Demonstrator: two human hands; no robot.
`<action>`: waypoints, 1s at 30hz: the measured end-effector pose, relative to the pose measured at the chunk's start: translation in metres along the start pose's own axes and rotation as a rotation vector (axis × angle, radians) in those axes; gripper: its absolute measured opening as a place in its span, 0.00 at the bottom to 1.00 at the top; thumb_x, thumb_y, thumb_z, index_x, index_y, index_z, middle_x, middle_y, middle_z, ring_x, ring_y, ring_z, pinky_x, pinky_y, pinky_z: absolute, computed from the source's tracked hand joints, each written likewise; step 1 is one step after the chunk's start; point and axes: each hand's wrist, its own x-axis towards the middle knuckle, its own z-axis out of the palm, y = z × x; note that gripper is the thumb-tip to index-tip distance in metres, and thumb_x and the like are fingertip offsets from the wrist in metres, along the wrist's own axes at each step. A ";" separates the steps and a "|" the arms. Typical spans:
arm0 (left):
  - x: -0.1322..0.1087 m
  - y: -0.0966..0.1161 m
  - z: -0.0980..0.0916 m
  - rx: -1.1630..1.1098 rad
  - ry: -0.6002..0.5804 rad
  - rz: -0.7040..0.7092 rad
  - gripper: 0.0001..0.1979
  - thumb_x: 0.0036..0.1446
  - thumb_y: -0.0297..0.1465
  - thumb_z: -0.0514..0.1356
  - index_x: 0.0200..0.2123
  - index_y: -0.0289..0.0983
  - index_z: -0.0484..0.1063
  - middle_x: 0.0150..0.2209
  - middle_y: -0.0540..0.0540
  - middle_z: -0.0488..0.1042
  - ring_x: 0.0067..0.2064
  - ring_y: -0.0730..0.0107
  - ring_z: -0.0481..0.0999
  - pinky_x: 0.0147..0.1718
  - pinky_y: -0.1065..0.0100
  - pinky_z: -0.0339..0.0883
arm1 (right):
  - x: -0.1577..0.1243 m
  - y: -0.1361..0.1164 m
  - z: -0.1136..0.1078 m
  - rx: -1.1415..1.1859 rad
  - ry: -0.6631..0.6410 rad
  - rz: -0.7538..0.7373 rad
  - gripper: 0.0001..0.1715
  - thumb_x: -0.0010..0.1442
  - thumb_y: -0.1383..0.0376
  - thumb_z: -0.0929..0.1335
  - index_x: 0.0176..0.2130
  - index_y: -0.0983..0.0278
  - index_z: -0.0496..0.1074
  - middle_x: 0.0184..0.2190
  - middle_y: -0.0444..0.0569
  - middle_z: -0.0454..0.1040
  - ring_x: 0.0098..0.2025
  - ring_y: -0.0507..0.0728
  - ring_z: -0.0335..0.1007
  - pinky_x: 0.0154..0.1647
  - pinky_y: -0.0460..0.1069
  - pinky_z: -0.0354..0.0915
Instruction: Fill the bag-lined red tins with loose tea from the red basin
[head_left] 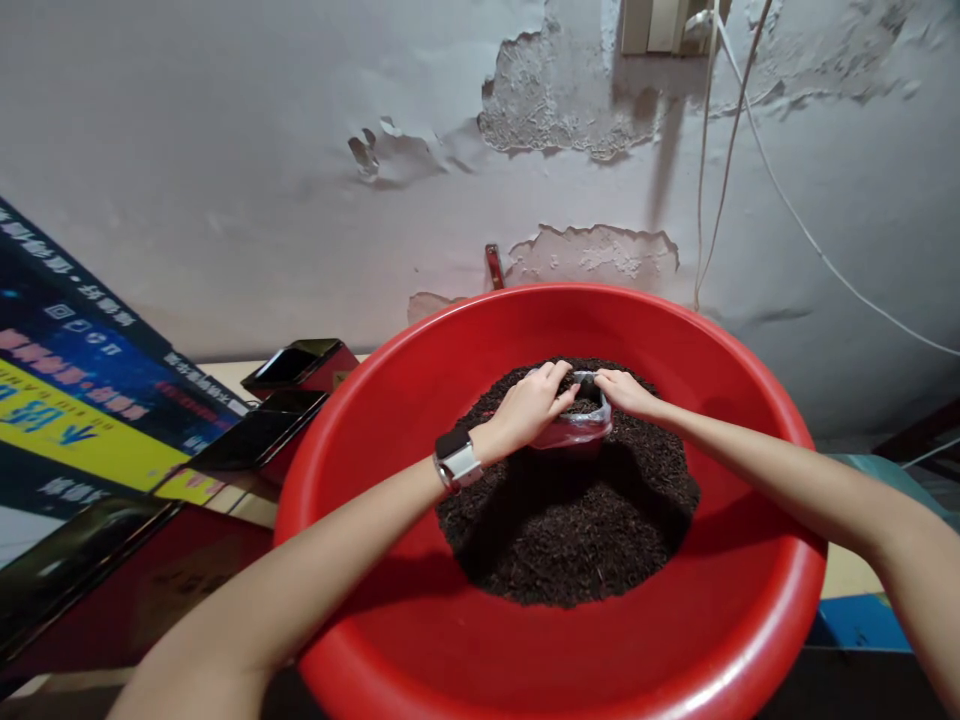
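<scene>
A large red basin holds a heap of dark, loose, dry material. Over the heap is a clear plastic bag, its mouth open and some of the dark material inside. My left hand, with a watch on the wrist, is closed on the bag's left rim, the fingers bent over the edge. On the other side, my right hand pinches the bag's right rim. The bag's bottom is in shadow against the heap.
Dark red boxes stand left of the basin beside a printed banner. Behind is a peeling wall with hanging white cables and a socket. A blue item lies at the lower right.
</scene>
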 end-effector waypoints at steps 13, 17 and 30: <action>0.003 -0.016 0.018 0.124 -0.139 0.115 0.14 0.64 0.35 0.51 0.49 0.35 0.65 0.48 0.39 0.71 0.48 0.59 0.73 0.44 0.61 0.68 | -0.002 -0.004 0.002 -0.001 0.024 0.061 0.17 0.64 0.64 0.54 0.33 0.64 0.67 0.38 0.51 0.74 0.38 0.55 0.66 0.36 0.45 0.55; 0.003 -0.015 0.020 0.114 -0.134 0.095 0.13 0.64 0.35 0.52 0.48 0.33 0.65 0.46 0.38 0.72 0.48 0.58 0.73 0.45 0.60 0.67 | -0.003 -0.005 0.001 0.003 0.018 0.060 0.16 0.64 0.64 0.54 0.33 0.64 0.67 0.38 0.51 0.74 0.38 0.55 0.66 0.36 0.45 0.55; 0.004 -0.019 0.028 0.054 -0.155 0.113 0.10 0.65 0.32 0.50 0.42 0.32 0.66 0.42 0.37 0.75 0.46 0.58 0.74 0.47 0.59 0.65 | -0.004 -0.007 0.001 -0.013 0.024 0.062 0.16 0.64 0.64 0.55 0.32 0.64 0.66 0.37 0.50 0.74 0.37 0.54 0.65 0.35 0.46 0.55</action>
